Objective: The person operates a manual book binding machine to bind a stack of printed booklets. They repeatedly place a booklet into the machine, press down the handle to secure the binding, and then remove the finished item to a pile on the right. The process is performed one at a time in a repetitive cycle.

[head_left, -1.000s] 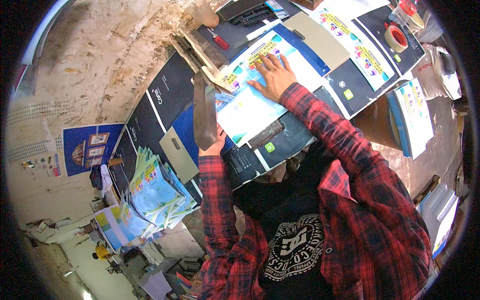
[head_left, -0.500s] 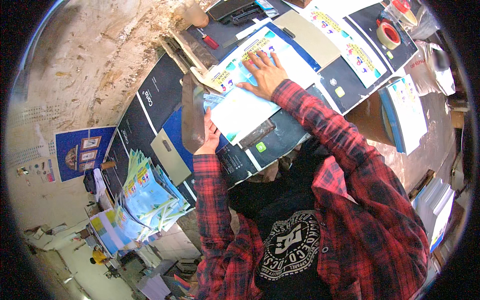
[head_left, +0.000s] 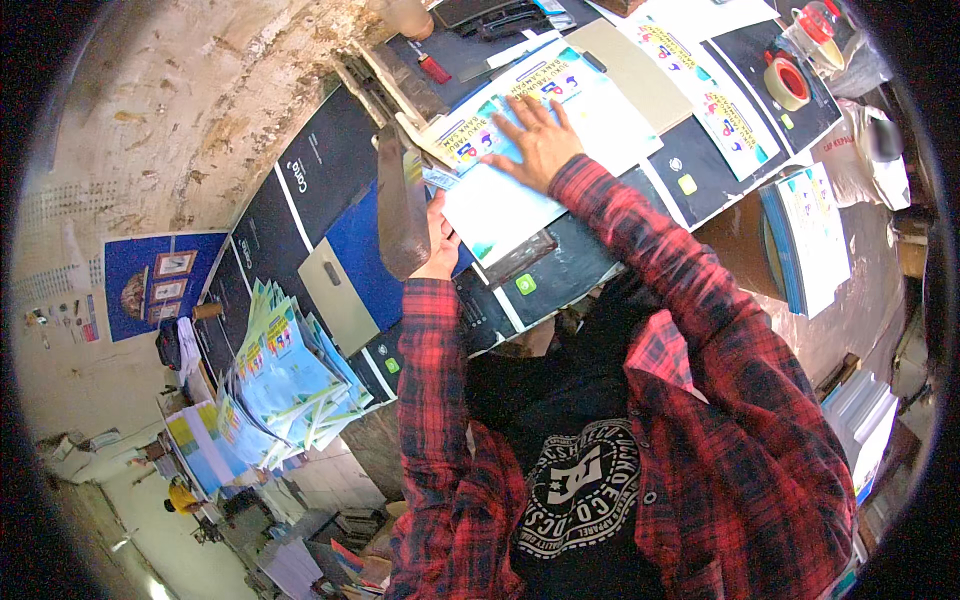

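Note:
A printed sheet (head_left: 510,205), white with blue and yellow artwork, lies on the dark board-covered worktop. On its upper part rests my right hand (head_left: 538,145), flat with fingers spread. My left hand (head_left: 440,245) is at the sheet's left edge, its fingers curled against that edge and partly hidden. In front of that hand stands a long brown blade-like bar (head_left: 402,215) with a rounded end. It joins a worn wooden frame (head_left: 385,85) at the back, and the sheet's left corner reaches up to this frame.
Left of me stands a fanned pile of printed covers (head_left: 285,370). Another stack (head_left: 810,240) is at the right, below more printed sheets (head_left: 735,125). A tape roll (head_left: 787,82), a red-handled screwdriver (head_left: 432,66) and a blue-and-beige folder (head_left: 340,305) lie around the worktop.
My left hand has moved right and up behind the brown bar, and its fingers have curled in. The right hand stays spread on the sheet. The whole view has shifted slightly.

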Demonstrator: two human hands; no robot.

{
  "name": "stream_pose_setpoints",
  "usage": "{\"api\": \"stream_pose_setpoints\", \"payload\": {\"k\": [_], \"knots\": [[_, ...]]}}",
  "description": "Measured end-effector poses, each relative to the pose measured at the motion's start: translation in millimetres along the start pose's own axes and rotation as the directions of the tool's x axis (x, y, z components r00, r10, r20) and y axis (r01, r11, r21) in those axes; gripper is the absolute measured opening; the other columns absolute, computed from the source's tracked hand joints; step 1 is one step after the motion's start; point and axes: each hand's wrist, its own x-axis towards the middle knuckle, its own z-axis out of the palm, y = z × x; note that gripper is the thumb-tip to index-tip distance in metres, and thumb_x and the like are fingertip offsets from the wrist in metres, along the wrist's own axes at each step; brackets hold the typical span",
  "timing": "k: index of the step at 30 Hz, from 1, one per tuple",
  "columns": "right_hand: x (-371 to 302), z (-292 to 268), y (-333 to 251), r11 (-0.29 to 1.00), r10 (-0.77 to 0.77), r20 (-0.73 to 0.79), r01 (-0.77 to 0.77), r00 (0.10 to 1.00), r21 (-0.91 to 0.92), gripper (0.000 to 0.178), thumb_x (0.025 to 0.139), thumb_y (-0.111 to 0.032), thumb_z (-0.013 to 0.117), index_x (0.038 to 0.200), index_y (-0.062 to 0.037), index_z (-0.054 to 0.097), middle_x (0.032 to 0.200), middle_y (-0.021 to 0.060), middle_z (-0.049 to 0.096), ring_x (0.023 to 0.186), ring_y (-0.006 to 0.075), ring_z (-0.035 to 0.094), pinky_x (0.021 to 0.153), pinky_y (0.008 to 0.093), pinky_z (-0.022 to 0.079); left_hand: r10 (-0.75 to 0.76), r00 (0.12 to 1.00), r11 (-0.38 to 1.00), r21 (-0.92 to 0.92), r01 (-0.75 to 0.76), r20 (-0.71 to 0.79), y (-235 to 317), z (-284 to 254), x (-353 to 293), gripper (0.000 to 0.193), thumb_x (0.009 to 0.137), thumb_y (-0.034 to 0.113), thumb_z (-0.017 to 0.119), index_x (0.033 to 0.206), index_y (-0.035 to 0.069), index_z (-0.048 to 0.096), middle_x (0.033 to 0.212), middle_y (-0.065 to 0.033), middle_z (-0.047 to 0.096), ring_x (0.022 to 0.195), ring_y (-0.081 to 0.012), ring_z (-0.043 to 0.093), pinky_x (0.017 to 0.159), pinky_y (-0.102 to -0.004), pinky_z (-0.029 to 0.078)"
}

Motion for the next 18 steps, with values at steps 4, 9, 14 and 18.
{"api": "stream_pose_setpoints", "payload": {"k": [4, 9, 14, 18], "knots": [[-1, 0, -33, 0.999, -0.011, 0.029, 0.010, 1.000, 0.040, 0.064, 0.089, -0.066, 0.048, 0.135, -0.0227, 0.055, 0.149, 0.0103, 0.040, 0.139, 0.0300, 0.034, 0.113, 0.0537, 0.023, 0.041, 0.999, 0.999, 0.009, -0.041, 0.015, 0, -24, 5, 0.030, 0.093, 0.025, 0.063, 0.115, 0.004, 0.059, 0.113, -0.0092, 0.066, 0.105, -0.0204, 0.063, 0.094, -0.0381, 0.049], [-3, 12, -26, 0.998, -0.024, 0.014, 0.023, 1.000, 0.053, 0.063, 0.088, -0.066, 0.047, 0.136, -0.0242, 0.054, 0.149, 0.0099, 0.040, 0.140, 0.0304, 0.033, 0.113, 0.0561, 0.021, 0.699, 0.701, 0.435, 0.692, -0.577, 0.145, -12, -9, -36, 0.044, 0.089, 0.030, 0.065, 0.123, 0.003, 0.056, 0.119, -0.0162, 0.063, 0.107, -0.0313, 0.061, 0.094, -0.0427, 0.047], [-2, 8, -26, 0.997, -0.068, -0.016, 0.068, 0.998, 0.019, 0.059, 0.087, -0.061, 0.055, 0.137, -0.0293, 0.053, 0.147, 0.0086, 0.043, 0.136, 0.0308, 0.038, 0.111, 0.0514, 0.028, 0.738, 0.457, -0.280, 0.841, -0.462, 0.497, -38, -10, -55, 0.046, 0.083, 0.033, 0.068, 0.117, 0.004, 0.061, 0.123, -0.0185, 0.057, 0.128, -0.0360, 0.042, 0.103, -0.0536, 0.029], [6, -3, 34, 0.999, -0.013, 0.009, 0.014, 1.000, -0.036, 0.058, 0.089, -0.056, 0.057, 0.138, -0.0262, 0.053, 0.144, 0.0162, 0.045, 0.133, 0.0340, 0.042, 0.110, 0.0463, 0.033, 0.685, 0.561, -0.253, 0.874, -0.415, 0.464, -37, -13, -54, 0.063, 0.084, 0.033, 0.062, 0.136, 0.001, 0.046, 0.140, -0.0136, 0.045, 0.135, -0.0354, 0.035, 0.109, -0.0547, 0.024]]}}
